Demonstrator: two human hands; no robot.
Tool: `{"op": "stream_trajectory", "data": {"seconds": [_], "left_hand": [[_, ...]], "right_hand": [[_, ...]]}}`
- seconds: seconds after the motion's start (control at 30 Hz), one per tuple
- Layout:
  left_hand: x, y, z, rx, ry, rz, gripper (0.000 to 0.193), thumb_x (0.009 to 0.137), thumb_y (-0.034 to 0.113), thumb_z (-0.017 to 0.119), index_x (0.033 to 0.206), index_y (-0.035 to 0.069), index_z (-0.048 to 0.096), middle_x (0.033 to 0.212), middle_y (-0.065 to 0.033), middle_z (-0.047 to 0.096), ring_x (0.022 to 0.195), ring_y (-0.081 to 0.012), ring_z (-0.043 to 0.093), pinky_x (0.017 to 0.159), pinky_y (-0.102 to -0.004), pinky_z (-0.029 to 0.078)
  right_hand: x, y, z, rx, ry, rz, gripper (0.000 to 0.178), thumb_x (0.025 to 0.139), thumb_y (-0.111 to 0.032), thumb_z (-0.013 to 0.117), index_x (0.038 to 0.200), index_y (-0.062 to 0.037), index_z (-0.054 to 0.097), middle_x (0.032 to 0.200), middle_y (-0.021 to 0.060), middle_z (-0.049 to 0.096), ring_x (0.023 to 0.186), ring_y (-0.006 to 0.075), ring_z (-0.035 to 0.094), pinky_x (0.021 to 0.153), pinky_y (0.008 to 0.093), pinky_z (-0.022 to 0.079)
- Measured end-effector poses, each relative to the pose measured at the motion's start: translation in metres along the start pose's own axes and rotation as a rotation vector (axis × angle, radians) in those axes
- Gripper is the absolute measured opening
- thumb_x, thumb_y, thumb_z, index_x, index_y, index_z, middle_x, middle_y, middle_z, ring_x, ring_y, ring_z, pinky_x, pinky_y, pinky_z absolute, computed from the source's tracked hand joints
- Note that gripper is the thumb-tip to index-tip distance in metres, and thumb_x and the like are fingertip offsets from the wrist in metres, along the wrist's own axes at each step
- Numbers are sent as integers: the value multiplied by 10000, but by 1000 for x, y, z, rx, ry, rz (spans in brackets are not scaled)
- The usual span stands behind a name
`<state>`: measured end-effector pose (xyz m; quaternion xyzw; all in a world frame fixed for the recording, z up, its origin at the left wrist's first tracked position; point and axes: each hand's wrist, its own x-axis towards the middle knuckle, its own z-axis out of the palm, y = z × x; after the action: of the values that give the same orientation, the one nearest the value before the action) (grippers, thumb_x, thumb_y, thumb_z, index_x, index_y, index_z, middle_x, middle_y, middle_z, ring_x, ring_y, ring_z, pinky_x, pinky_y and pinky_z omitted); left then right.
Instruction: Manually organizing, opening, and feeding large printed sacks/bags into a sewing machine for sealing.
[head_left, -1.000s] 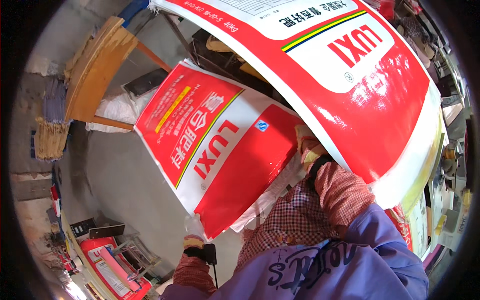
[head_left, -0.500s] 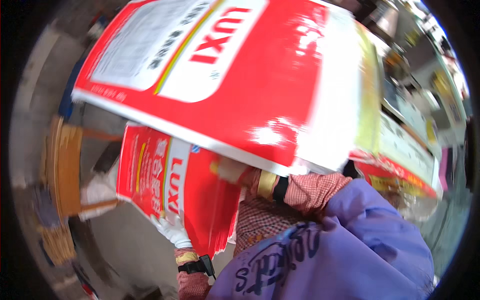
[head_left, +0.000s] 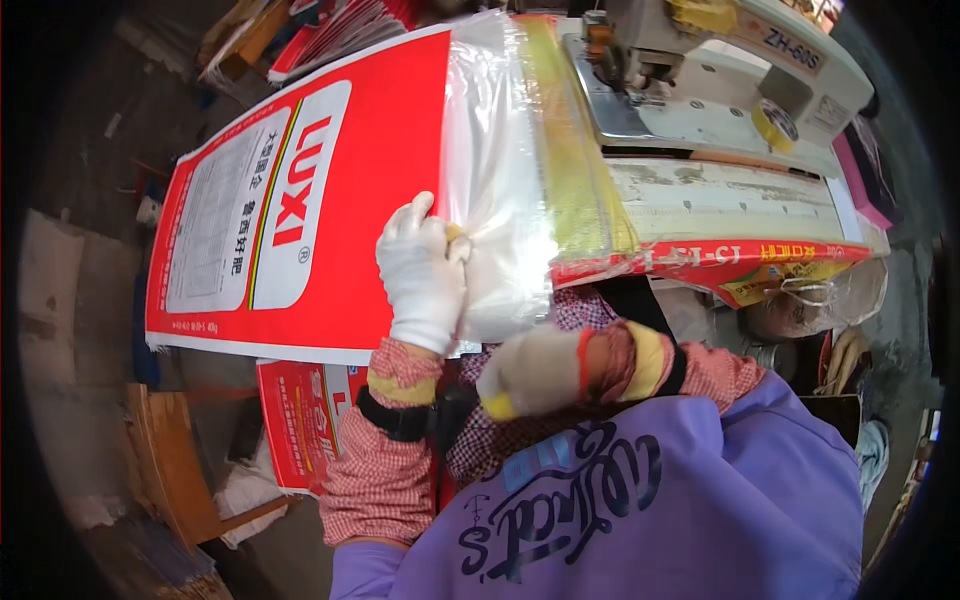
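A red and white woven sack (head_left: pixel 390 120) lies flat in front of me, its clear plastic liner (head_left: pixel 495 180) sticking out at the right end. My left hand (head_left: pixel 425 275), in a white glove, lies on the seam between red sack and liner. Its fingers are closed on the liner, which creases around the thumb. My right hand (head_left: pixel 535 370), in a greyish glove with yellow at the tip, is close to my body below the liner. Motion smears its fingers. A lower stack of red sacks (head_left: pixel 300 420) shows partly under the near edge, behind my left forearm.
A sewing machine (head_left: pixel 720 90) stands at the upper right, with a yellow tape roll (head_left: pixel 775 125) on it. Yellow mesh (head_left: pixel 575 150) lies between liner and machine. At the left is a wooden stool (head_left: pixel 170 460). More stacked sacks (head_left: pixel 340 35) are at the back.
My left hand has left the lower stack and come up onto the top sack's liner. My right hand has drawn back from under the sack's edge. The view has swung toward the machine.
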<state>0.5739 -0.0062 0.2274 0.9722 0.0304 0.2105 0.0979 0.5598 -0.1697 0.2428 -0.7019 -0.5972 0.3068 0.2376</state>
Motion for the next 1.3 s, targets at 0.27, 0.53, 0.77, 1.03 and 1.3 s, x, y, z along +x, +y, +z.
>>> {"op": "stream_trajectory", "data": {"seconds": [0.27,0.53,0.77,1.03,1.3], "left_hand": [[17,-19,-17,-730,-192,-407,247,801,131,569,972,-48,587,1059,-105,589,845,-134,577,783,-250,443],[34,-30,-50,-908,-273,21,273,874,191,525,991,-53,566,821,-45,589,740,-102,549,694,-222,451],[58,-70,-109,-1423,98,-408,153,888,153,508,860,13,561,780,-33,595,677,-109,557,641,-230,467],[49,-34,-141,-929,193,-284,95,836,87,579,825,22,510,746,-3,560,645,-52,491,589,-181,404],[-25,-23,-161,-376,-366,103,78,722,-13,573,767,42,541,760,-70,576,627,-152,536,573,-255,439]], "right_hand": [[23,55,-71,98,1069,374,350,741,-366,574,961,-101,633,886,161,628,782,317,611,710,392,482],[56,23,-95,163,683,363,286,722,-335,579,838,-79,634,804,159,628,759,327,601,679,408,473],[30,43,-100,-140,421,514,256,711,-308,629,799,-67,610,775,136,618,724,307,599,654,377,479],[77,-32,-62,-19,-145,-398,266,696,-132,552,937,-39,619,801,162,625,786,321,602,737,393,468],[180,121,-108,-420,845,78,132,754,-189,541,806,-118,639,727,99,613,635,276,579,580,360,474]]}}
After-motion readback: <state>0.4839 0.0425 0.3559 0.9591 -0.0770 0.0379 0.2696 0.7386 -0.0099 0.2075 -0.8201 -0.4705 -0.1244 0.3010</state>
